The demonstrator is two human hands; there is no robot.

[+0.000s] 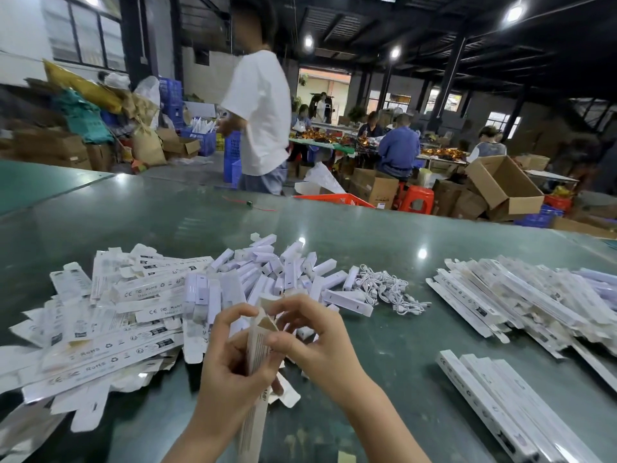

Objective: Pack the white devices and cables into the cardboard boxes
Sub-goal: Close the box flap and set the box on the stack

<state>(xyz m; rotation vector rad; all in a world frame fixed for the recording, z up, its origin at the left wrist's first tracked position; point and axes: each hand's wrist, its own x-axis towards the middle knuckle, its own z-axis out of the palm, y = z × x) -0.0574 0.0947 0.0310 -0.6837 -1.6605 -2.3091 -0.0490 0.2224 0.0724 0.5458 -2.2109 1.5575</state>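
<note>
Left hand grips a long box upright at the table's near edge; right hand pinches its top flap open. Judged early: devices, cables and flat boxes lie heaped, few closed boxes stacked right.

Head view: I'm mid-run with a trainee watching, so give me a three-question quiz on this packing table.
1. True or false: both hands grip the same long box.
2. Where does the tangle of white cables lie?
A. right of the pile of white devices
B. inside the orange basket
C. under the flat boxes on the left
3. Fill in: the open top end of the held box sits between the left hand and the ____ hand.

Key: 1 true; 2 A; 3 right.
</note>
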